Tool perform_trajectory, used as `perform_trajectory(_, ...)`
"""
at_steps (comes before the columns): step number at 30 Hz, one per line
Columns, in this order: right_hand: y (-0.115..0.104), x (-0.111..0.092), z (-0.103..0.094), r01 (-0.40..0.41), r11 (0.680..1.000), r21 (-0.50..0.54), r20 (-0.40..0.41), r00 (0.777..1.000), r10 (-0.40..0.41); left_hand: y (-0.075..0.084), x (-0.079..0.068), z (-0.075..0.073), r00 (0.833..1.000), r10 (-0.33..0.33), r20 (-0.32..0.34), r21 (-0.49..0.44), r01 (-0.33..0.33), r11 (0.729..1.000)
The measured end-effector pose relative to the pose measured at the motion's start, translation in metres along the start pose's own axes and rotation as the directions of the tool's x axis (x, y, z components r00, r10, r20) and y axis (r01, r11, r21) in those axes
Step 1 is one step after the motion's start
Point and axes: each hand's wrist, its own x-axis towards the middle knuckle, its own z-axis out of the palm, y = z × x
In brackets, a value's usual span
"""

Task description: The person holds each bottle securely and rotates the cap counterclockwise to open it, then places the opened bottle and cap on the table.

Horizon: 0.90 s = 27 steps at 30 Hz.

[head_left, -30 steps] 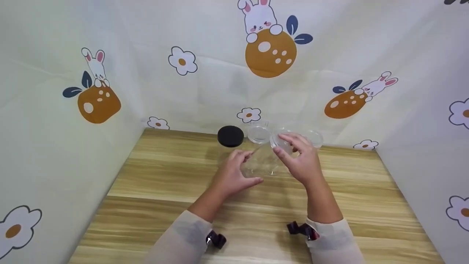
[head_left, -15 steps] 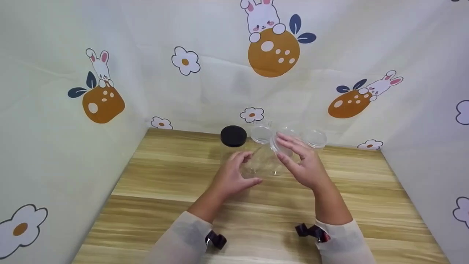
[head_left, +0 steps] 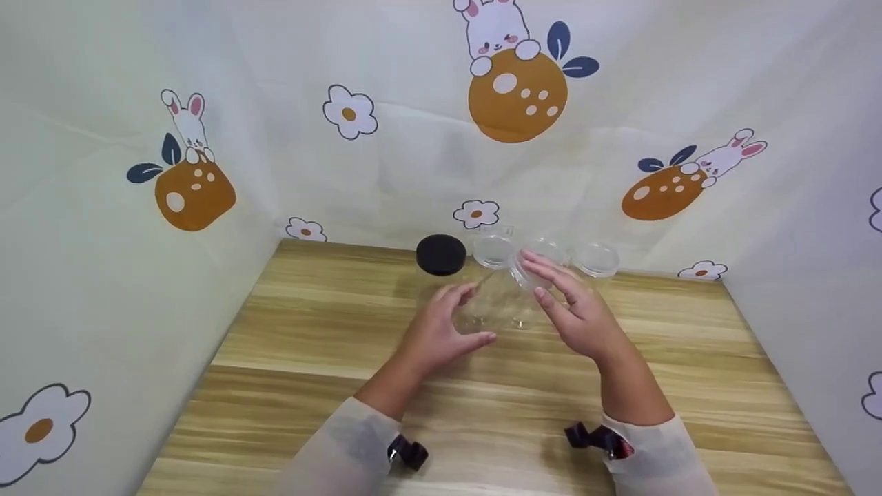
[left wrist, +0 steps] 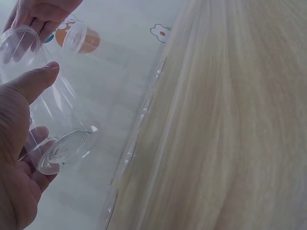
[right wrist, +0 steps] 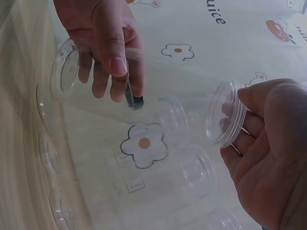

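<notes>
A tall clear plastic jar leans to the right between my hands, its base toward me. My left hand holds the body from the left, with the thumb on the near side and the fingers beyond it. In the left wrist view the jar shows its round base close to those fingers. My right hand is at the upper end, thumb and fingers around the clear ridged lid. Through the clear plastic, some right fingertips show in the right wrist view.
Behind the held jar stands a row of jars along the back wall: one with a black lid at left, then clear ones, the rightmost beyond my right hand. Printed fabric walls border the wooden table.
My right hand has swung slightly right and turned at the lid; its thumb has shifted right and down. My left hand keeps its hold on the jar. The head view has shifted a little.
</notes>
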Motion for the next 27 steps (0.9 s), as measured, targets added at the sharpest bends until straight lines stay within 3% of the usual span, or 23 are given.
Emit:
perform_trajectory(3,-0.0037,0.0020,0.0007,-0.105,0.992,-0.072,-0.078,0.992,0.100,0.0008,-0.0003,0.0011,1.000,-0.019,-0.005,-0.001,0.019,1.000)
perform_trajectory(7,-0.0066,0.0043,0.0000,-0.236,0.958,-0.162,-0.189,0.960,0.205,0.0010,-0.0003,0.0028,1.000,-0.009,-0.009,-0.001,0.009,1.000)
perform_trajectory(12,-0.0083,0.0049,0.0006,-0.304,0.933,-0.192,-0.204,0.942,0.265,-0.0006,-0.0013,0.0057,1.000,0.023,-0.007,0.000,-0.023,1.000)
perform_trajectory(16,-0.0078,0.0051,0.0005,-0.305,0.938,-0.165,-0.176,0.945,0.276,-0.0023,-0.0017,0.0074,1.000,0.021,0.002,-0.021,-0.021,1.000)
perform_trajectory(21,-0.0076,0.0042,-0.0036,-0.254,0.961,-0.105,-0.116,0.963,0.242,-0.0037,-0.0013,0.0075,1.000,-0.001,0.008,-0.035,0.001,0.999)
perform_trajectory(27,-0.0045,0.0013,-0.0073,-0.176,0.975,0.133,-0.044,0.982,0.183,-0.0042,-0.0021,0.0067,1.000,-0.014,0.013,-0.035,0.014,0.999)
